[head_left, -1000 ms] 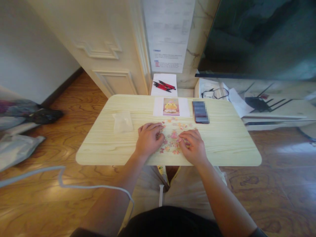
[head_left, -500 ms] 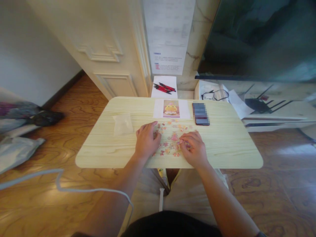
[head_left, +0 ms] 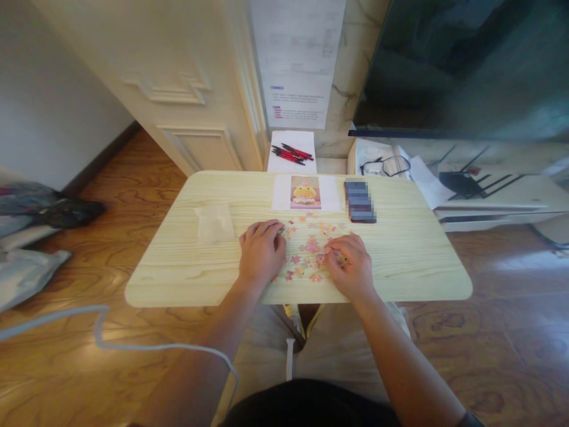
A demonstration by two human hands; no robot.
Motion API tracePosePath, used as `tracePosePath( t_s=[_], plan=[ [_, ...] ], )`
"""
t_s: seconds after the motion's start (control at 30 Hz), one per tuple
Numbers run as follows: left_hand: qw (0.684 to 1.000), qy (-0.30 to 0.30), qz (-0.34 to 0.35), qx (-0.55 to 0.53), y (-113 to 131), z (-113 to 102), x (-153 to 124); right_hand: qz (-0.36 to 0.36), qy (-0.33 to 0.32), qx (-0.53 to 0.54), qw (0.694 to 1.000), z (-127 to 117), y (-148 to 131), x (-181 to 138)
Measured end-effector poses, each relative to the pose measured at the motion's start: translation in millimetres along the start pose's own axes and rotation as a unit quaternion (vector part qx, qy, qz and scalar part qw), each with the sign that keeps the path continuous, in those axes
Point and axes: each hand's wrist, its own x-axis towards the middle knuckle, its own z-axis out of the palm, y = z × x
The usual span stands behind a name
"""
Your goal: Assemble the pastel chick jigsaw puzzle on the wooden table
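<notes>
Many small pink, orange and yellow jigsaw puzzle pieces [head_left: 311, 243] lie loose on the pale wooden-top table [head_left: 178, 261], between my hands. My left hand [head_left: 262, 249] rests at the left edge of the pieces, its fingers curled down and the thumb drawn in near the index finger; whatever is under them is hidden. On the right side of the pieces, my right hand [head_left: 351, 264] pinches a puzzle piece [head_left: 328, 250] between thumb and index finger, mostly covered by the fingertips. Just beyond the pieces lies a printed picture [head_left: 305, 193] of a yellow toy figure on white paper.
A translucent plastic bag [head_left: 215, 223] lies left on the table, and a phone [head_left: 360, 201] lies at the back right. Behind the table are red and black pens [head_left: 291, 154] on white paper, glasses [head_left: 395, 166] and a router [head_left: 462, 185]. A pale cable [head_left: 164, 346] crosses my left forearm.
The view has shifted slightly. My left thumb has drawn in closer to the index finger. My right hand stays pinched at nearly the same spot.
</notes>
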Motion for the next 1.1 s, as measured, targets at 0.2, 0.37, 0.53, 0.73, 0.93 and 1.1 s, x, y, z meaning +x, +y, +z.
tracePosePath(
  t_s=[0.2,0.37,0.53,0.73,0.93,1.1],
  plan=[
    [1.0,-0.014,0.002,0.01,0.7,-2.4,0.3,-0.002,0.013,0.012,1.0,0.3,0.9,-0.2],
    [0.999,-0.032,0.018,0.022,0.9,-2.4,0.8,-0.005,0.013,0.018,1.0,0.3,0.9,0.5],
    [1.0,-0.02,0.018,0.013,0.8,-0.5,1.0,-0.005,0.012,0.017,1.0,-0.2,1.1,0.5],
    [1.0,-0.012,0.008,0.004,1.0,-2.6,1.1,-0.005,0.013,0.017,1.0,0.5,2.3,-0.2],
    [1.0,-0.016,0.003,0.006,1.8,-5.0,1.7,-0.004,0.009,0.018,1.0,0.7,1.5,0.1],
    [1.0,-0.023,0.003,0.013,0.2,-3.2,1.5,-0.003,0.005,0.019,1.0,-0.4,0.5,0.7]
  ],
)
